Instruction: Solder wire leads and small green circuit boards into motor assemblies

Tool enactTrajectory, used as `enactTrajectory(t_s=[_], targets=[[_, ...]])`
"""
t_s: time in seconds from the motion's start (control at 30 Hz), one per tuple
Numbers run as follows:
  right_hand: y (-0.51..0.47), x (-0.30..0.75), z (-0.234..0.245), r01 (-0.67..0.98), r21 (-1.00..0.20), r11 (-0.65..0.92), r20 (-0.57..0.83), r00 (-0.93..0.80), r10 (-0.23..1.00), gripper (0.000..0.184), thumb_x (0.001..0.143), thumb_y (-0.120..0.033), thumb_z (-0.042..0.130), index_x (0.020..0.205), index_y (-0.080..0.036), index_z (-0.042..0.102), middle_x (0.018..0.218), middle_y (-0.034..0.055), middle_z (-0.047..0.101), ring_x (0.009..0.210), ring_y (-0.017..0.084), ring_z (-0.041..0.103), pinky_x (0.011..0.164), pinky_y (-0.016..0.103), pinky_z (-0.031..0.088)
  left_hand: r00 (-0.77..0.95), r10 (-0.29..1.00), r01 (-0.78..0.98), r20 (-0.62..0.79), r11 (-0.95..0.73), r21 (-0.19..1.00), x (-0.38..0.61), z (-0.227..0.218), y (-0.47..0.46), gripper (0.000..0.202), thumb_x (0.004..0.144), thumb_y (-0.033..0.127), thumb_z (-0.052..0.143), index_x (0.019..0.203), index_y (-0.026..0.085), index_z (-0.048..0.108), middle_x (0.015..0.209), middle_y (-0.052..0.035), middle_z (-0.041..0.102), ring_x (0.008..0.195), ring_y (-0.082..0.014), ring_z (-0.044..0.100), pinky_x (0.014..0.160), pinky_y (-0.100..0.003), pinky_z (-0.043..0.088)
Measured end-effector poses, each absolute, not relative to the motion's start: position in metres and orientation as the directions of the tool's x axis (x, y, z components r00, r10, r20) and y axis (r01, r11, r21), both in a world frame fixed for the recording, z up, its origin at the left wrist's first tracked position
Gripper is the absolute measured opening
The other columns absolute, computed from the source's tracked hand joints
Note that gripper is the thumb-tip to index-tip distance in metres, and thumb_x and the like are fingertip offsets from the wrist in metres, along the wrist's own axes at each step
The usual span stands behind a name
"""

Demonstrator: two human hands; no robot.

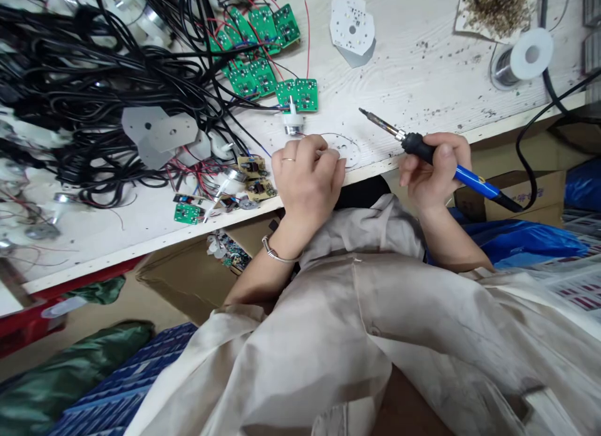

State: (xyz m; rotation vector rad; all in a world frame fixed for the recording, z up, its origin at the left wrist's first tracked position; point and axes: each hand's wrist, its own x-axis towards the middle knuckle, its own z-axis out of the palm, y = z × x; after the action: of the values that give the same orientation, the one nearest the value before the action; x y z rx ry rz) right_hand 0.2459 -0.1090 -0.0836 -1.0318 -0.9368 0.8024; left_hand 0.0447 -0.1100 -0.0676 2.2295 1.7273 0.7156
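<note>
My right hand (434, 170) is closed around a soldering iron (419, 149) with a blue and black handle; its tip points up and left, above the bench and apart from the parts. My left hand (307, 176) rests at the bench edge with its fingers curled down, and what they hold, if anything, is hidden. Beside those fingers lies a white round board (346, 149), partly covered by the hand. Just beyond the knuckles stands a small motor (293, 124) with a white shaft, in front of green circuit boards (307, 94) with thin wires.
Tangled black cables (107, 66) cover the bench's left side. A white LED board (352, 24) lies at the back. At the right are a solder spool (530, 55) and a pad with brown crumbs (498, 7). The iron's black cord (528, 163) runs off right.
</note>
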Motion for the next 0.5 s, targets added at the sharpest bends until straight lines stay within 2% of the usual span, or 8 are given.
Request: enactTrajectory(t_s=[0.1,0.23,0.3,0.4,0.5], targets=[[-0.109,0.245,-0.083,-0.097,-0.959,0.268,0.204,0.422,0.883,0.029,0.096,-0.055,0.057,0.092,-0.028,0.064,0.051,-0.0096,0.055,0.031,0.007,0.045,0.034,0.022,0.034,0.204,0.941,0.851,0.271,-0.307,0.426,0.040,-0.050,-0.111,0.006,0.099,0.034,0.061,0.101,0.029,0.063,0.121,-0.0049,0.069,0.114,-0.0287,0.060,0.099,-0.051,0.040],[-0.110,0.243,-0.081,-0.116,-0.959,0.259,0.188,0.425,0.886,0.030,0.096,-0.056,0.057,0.093,-0.027,0.063,0.053,-0.0103,0.058,0.032,0.007,0.047,0.035,0.021,0.037,0.303,0.869,0.819,0.390,-0.447,0.360,0.033,-0.042,-0.098,0.014,0.101,0.033,0.059,0.113,0.030,0.065,0.120,-0.0044,0.074,0.108,-0.0266,0.062,0.090,-0.047,0.043],[-0.109,0.247,-0.080,-0.101,-0.958,0.269,0.201,0.433,0.879,0.028,0.096,-0.054,0.059,0.095,-0.026,0.063,0.054,-0.0106,0.059,0.033,0.006,0.050,0.037,0.021,0.039,0.377,0.839,0.789,0.391,-0.513,0.340,0.032,-0.047,-0.088,0.016,0.103,0.032,0.057,0.117,0.032,0.065,0.122,-0.0032,0.075,0.109,-0.0270,0.062,0.088,-0.047,0.040],[-0.099,0.263,-0.079,0.042,-0.955,0.294,0.272,0.521,0.809,0.029,0.094,-0.054,0.061,0.095,-0.025,0.064,0.054,-0.0109,0.059,0.034,0.006,0.051,0.035,0.020,0.039,0.480,0.801,0.748,0.357,-0.587,0.310,0.032,-0.058,-0.075,0.012,0.104,0.032,0.056,0.107,0.035,0.068,0.110,0.0024,0.079,0.103,-0.0250,0.065,0.089,-0.049,0.036],[-0.077,0.288,-0.078,0.253,-0.928,0.274,0.373,0.617,0.693,0.035,0.092,-0.058,0.061,0.096,-0.024,0.066,0.056,-0.0102,0.060,0.036,0.007,0.054,0.037,0.021,0.040,0.513,0.728,0.677,0.455,-0.669,0.307,0.029,-0.067,-0.067,0.009,0.100,0.028,0.063,0.100,0.035,0.068,0.089,0.0051,0.078,0.090,-0.0225,0.068,0.090,-0.050,0.038]])
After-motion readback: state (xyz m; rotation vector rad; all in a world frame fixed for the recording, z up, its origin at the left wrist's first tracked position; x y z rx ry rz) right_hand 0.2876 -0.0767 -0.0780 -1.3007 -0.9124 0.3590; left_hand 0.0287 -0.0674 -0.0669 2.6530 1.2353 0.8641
